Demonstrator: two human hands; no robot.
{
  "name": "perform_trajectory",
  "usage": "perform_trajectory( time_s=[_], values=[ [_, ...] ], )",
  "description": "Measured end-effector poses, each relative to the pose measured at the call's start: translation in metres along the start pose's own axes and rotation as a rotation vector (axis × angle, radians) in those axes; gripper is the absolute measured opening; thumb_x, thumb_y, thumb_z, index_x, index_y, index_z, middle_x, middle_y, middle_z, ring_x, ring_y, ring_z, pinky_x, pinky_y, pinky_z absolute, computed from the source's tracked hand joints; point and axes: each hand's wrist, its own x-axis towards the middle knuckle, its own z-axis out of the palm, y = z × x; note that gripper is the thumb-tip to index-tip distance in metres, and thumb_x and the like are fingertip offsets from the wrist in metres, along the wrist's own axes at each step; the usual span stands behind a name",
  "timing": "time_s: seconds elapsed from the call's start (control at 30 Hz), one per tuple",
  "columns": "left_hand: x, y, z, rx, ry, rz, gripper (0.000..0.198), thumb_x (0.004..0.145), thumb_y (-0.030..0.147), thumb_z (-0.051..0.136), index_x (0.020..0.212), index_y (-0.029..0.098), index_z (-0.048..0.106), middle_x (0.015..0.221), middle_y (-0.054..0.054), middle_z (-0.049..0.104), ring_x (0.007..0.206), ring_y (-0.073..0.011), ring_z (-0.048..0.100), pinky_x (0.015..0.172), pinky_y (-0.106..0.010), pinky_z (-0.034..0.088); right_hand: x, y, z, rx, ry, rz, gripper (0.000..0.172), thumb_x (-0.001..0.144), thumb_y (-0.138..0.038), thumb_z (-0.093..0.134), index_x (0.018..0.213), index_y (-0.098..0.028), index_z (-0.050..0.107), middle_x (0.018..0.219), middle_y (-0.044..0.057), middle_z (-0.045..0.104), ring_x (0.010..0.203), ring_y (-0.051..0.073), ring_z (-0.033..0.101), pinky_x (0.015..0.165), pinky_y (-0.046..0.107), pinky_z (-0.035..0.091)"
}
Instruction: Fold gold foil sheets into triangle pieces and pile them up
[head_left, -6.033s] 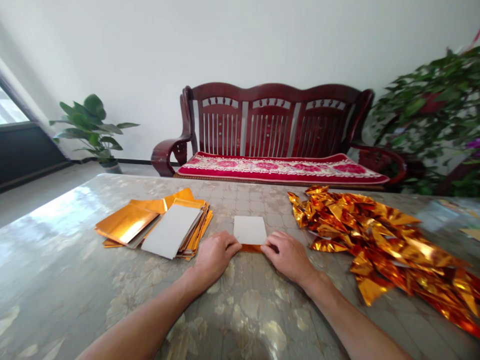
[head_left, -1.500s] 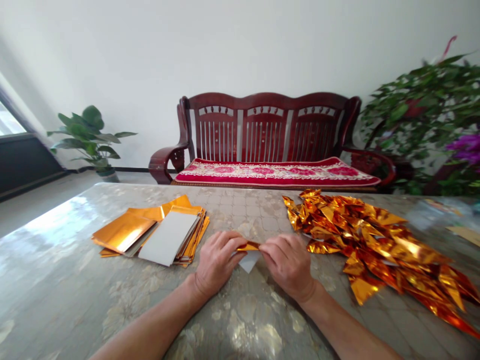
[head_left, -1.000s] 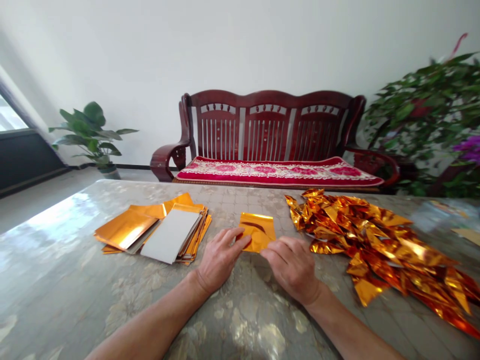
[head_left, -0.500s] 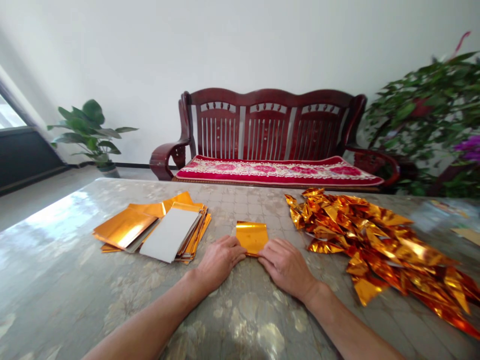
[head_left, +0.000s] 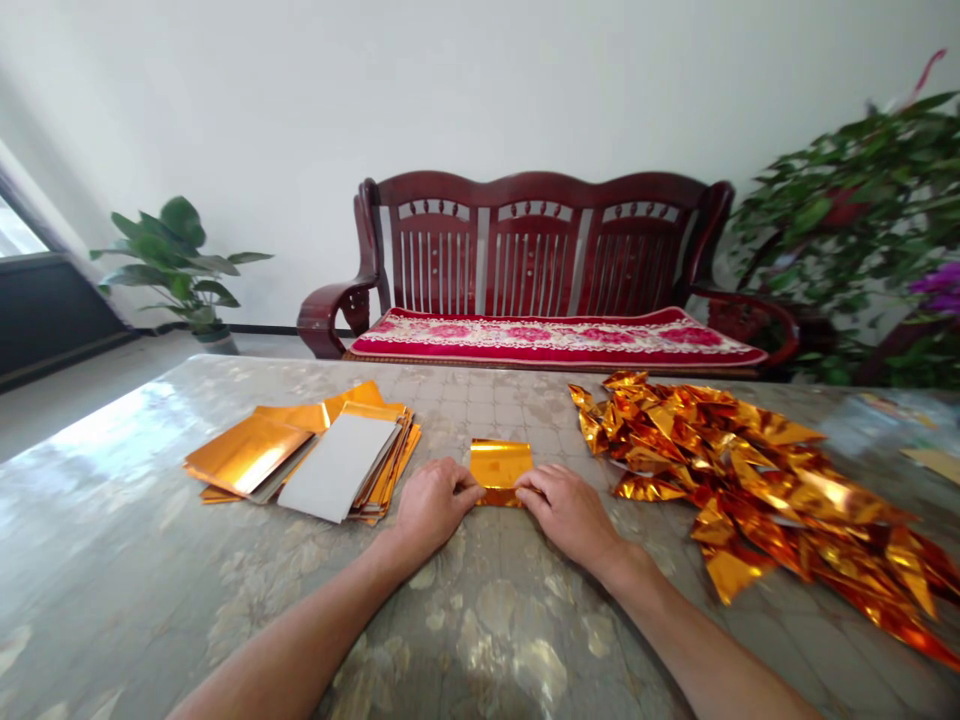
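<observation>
A small sheet of gold foil paper (head_left: 501, 464) lies on the table in front of me, its far edge curled and its near edge turned up in a narrow fold. My left hand (head_left: 437, 500) pinches the near left corner between thumb and fingers. At the near right corner my right hand (head_left: 564, 508) pinches the same sheet. Left of my hands is a stack of gold foil paper (head_left: 255, 452), with a grey-white sheet back (head_left: 341, 465) on top. To the right spreads a heap of folded gold foil pieces (head_left: 757, 470).
The patterned table (head_left: 480, 620) reaches across the front. Behind it stands a dark red wooden bench (head_left: 532, 245) with a red floral cover (head_left: 559, 338). Clear plastic (head_left: 892, 420) lies at the far right. Leafy plants (head_left: 180, 260) stand at both sides.
Both hands have shifted slightly away from me, and the sheet's near edge now stands up as a narrow folded strip. The stack and the heap look unchanged.
</observation>
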Motion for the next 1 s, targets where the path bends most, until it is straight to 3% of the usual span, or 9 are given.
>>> perform_trajectory(
  time_s=[0.17,1.0],
  values=[
    [0.0017,0.0009,-0.001,0.053,0.005,-0.008,0.025,0.086,0.036,0.062,0.07,0.019,0.068,0.072,-0.001,0.065,0.074,-0.0158,0.058,0.066,-0.027,0.032,0.0025,-0.0012,0.0016,-0.016,0.0,0.04,0.016,0.094,-0.029,0.057,0.089,-0.023,0.07,0.091,0.001,0.072,0.091,0.018,0.063,0.078,0.029,0.041],
    [0.0025,0.0081,-0.0042,0.375,-0.04,0.009,0.037,0.093,0.048,0.053,0.081,0.018,0.071,0.087,-0.009,0.068,0.089,-0.025,0.062,0.075,-0.033,0.039,0.0044,-0.0031,0.001,-0.109,-0.001,0.049,0.013,0.093,-0.028,0.055,0.092,-0.024,0.067,0.09,0.003,0.072,0.087,0.02,0.064,0.073,0.03,0.04]
  ],
)
